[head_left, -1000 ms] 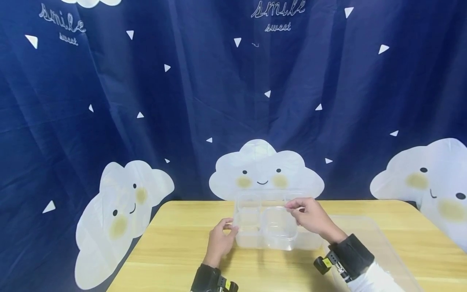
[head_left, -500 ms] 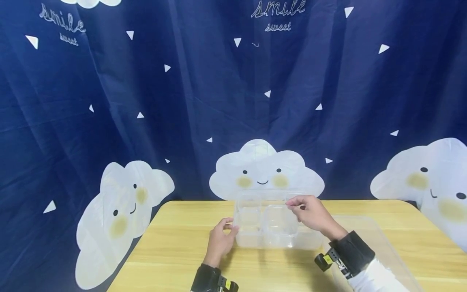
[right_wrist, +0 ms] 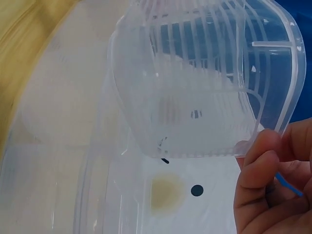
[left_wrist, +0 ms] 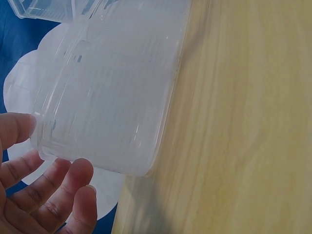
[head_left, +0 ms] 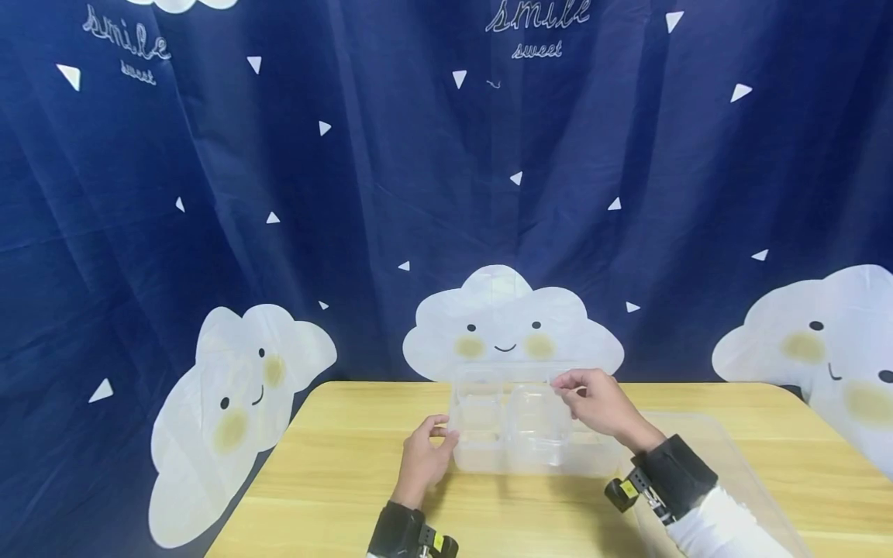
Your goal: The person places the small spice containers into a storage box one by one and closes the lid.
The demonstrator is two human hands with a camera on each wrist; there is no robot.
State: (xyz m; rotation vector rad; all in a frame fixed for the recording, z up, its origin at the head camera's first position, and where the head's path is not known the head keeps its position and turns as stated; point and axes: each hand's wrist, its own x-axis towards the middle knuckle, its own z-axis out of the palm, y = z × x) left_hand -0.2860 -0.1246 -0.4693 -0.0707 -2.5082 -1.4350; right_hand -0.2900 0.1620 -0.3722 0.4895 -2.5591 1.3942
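Note:
A large clear plastic box [head_left: 481, 459] stands on the table, with smaller clear compartments inside it. My left hand [head_left: 427, 457] is at its left end; in the left wrist view the thumb lies on the rim and the fingers bend beneath it. My right hand [head_left: 598, 403] pinches the upper right rim of a small clear plastic container [right_wrist: 195, 83] between thumb and fingertips. That container, with ribbed walls, is tilted up over the right part of the large box.
A flat translucent lid or sheet [head_left: 698, 442] lies on the wooden table [head_left: 314, 465] to the right, partly under my right forearm. Behind the table hangs a dark blue curtain [head_left: 391, 170] with white clouds.
My right hand has risen slightly and shifted a little right, tilting the small container's upper rim higher. The left hand stays at the large box's end. The head view has shifted slightly.

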